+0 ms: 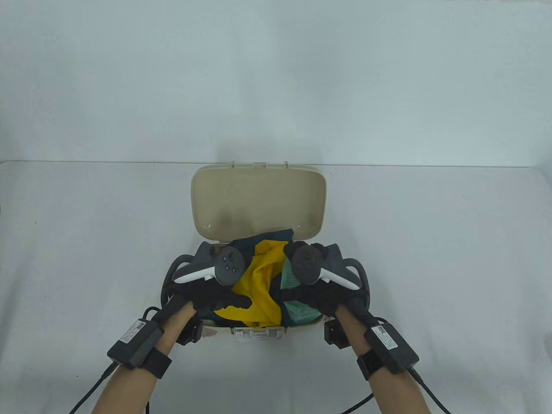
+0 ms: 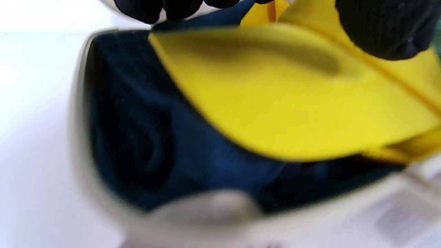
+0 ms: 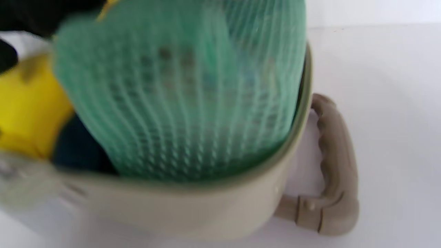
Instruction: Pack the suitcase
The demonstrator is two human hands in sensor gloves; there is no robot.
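The beige suitcase (image 1: 307,324) stands mid-table with its lid (image 1: 258,198) raised at the back. Inside are a yellow garment (image 1: 261,284) on top, dark blue cloth (image 2: 165,144) beneath it, and a green mesh piece (image 3: 186,96) at the right end. My left hand (image 1: 222,297) is over the case's left half, its thumb (image 2: 386,27) lying on the yellow garment (image 2: 275,103) and its fingertips (image 2: 151,8) spread at the far edge. My right hand (image 1: 321,297) covers the green mesh (image 1: 297,312); its fingers are mostly hidden by the tracker.
The case has a grey-beige handle at each end (image 3: 334,165) (image 1: 170,276) and a clear latch (image 1: 258,334) at the front. White tabletop surrounds it on all sides. Cables trail from both wrists toward the near edge.
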